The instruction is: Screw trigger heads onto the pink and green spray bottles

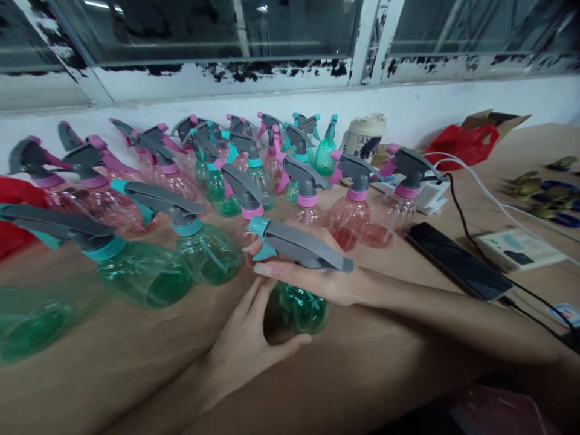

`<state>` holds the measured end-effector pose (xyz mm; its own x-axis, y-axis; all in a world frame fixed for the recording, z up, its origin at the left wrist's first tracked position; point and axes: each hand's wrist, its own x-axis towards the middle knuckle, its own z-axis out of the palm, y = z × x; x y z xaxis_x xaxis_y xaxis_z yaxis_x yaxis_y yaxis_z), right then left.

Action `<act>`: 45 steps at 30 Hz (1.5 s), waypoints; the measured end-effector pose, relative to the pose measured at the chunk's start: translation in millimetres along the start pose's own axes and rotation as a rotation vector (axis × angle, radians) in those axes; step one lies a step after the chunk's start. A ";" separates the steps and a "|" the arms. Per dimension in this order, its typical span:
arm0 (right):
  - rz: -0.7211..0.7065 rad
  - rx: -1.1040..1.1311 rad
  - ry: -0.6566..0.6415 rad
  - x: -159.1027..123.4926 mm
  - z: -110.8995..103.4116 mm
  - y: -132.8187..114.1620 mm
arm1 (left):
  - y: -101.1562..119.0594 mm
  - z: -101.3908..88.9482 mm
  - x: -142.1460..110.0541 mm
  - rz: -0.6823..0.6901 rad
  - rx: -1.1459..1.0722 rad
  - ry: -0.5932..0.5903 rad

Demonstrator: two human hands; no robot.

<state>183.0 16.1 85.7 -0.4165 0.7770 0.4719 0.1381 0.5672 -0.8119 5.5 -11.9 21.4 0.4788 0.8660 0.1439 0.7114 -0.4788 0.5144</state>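
Note:
A green spray bottle (pixel 302 309) with a grey and teal trigger head (pixel 308 241) stands in front of me, between my hands. My right hand (pixel 328 281) is wrapped round its neck, just under the head, with the thumb towards the trigger side. Curved round the lower body is my left hand (pixel 251 338), its thumb along the near side and its other fingers partly hidden behind the bottle. Just left stand two more green spray bottles (pixel 211 257). Behind the held one are pink spray bottles (pixel 348 217) with grey and pink heads.
Several more pink and green bottles crowd the table (pixel 181 350) towards the wall. A paper cup (pixel 365 136), a red plastic bag (pixel 460 148), a smartphone (pixel 457 260) with cables, a white box (pixel 519 248) and scissors (pixel 559 202) lie to the right.

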 end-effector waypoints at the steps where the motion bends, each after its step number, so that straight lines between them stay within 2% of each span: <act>1: 0.000 -0.019 0.005 -0.9 0.1 0.9 | -0.3 0.2 -0.1 0.007 0.001 -0.001; 6: -0.042 -0.124 0.073 -2.5 0.2 0.6 | -0.6 0.2 -0.4 0.053 0.000 0.015; 15: -0.076 -0.067 0.031 -2.0 -1.9 -4.2 | -1.2 0.6 -0.7 0.050 -0.005 0.003; 21: -0.026 -0.076 0.008 -0.6 -1.9 -3.6 | -2.0 0.6 -0.2 0.048 -0.010 -0.014; 29: 0.064 -0.142 0.047 -1.8 0.4 -4.9 | -1.2 1.4 -1.3 0.039 -0.033 -0.027; 34: 0.115 -0.088 -0.029 -2.6 1.6 -2.7 | 0.5 -0.1 -1.5 0.057 -0.043 -0.008; 40: 0.062 -0.102 -0.095 -4.1 -1.5 1.6 | 1.4 1.3 -2.0 0.029 -0.039 0.003; 45: -0.025 -0.117 -0.117 -10.2 -16.7 1.2 | -0.8 2.4 -1.4 0.055 -0.021 -0.020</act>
<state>202.4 13.5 85.6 -0.5222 0.7287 0.4430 0.2267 0.6194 -0.7517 5.5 -13.1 18.8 0.5269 0.8356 0.1555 0.6730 -0.5219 0.5241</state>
